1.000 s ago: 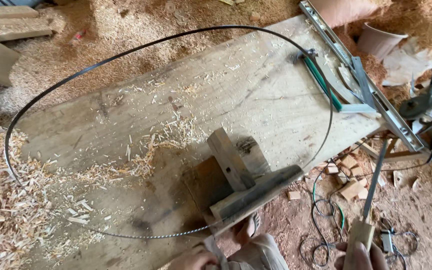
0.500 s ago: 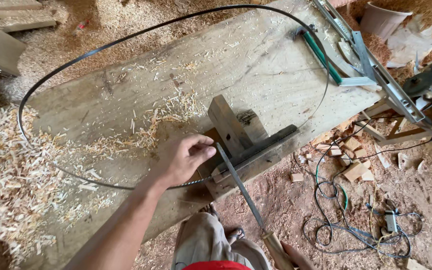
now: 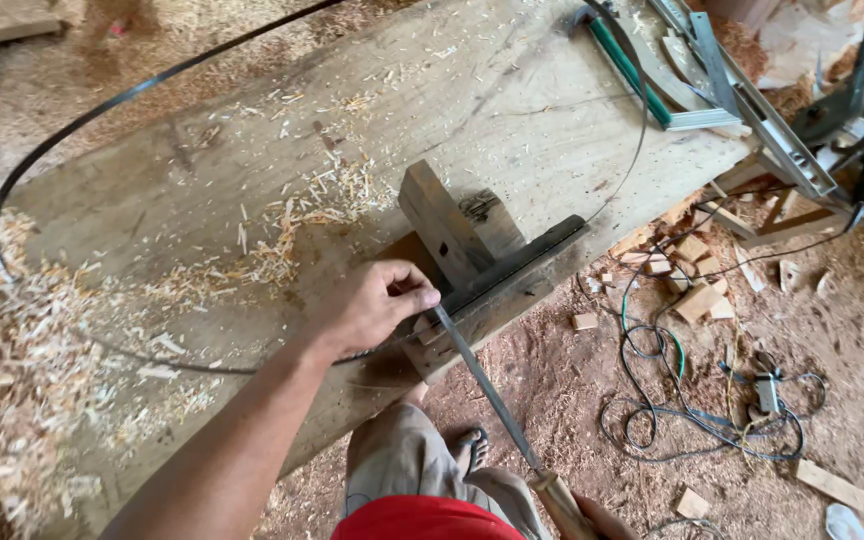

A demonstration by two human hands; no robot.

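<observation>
Head view, the only one. I take the wooden clamp [image 3: 482,270] on the plank [image 3: 252,150] as landmark.

My left hand [image 3: 377,305] sits just left of the clamp, fingers curled down and pinching the file [image 3: 482,385] tip against the saw band [image 3: 72,115] where the band passes through the clamp. Grasp is closed on file end and band together, as far as I can tell.

The file's long axis runs from the clamp diagonally down and to the right, off the plank edge, toward my body. Its wooden handle [image 3: 560,500] ends at the frame's bottom, below the clamp. My right hand [image 3: 602,520] is there, mostly cut off; it appears to grip the handle, but I cannot tell for sure.

The left hand is the nearer one to the clamp; the right is well apart from it.

The band loops wide: far left of the clamp, over the shavings [image 3: 12,380], and right of it past the plank's end. Cables [image 3: 692,400] lie on the floor, right and below the clamp.
</observation>
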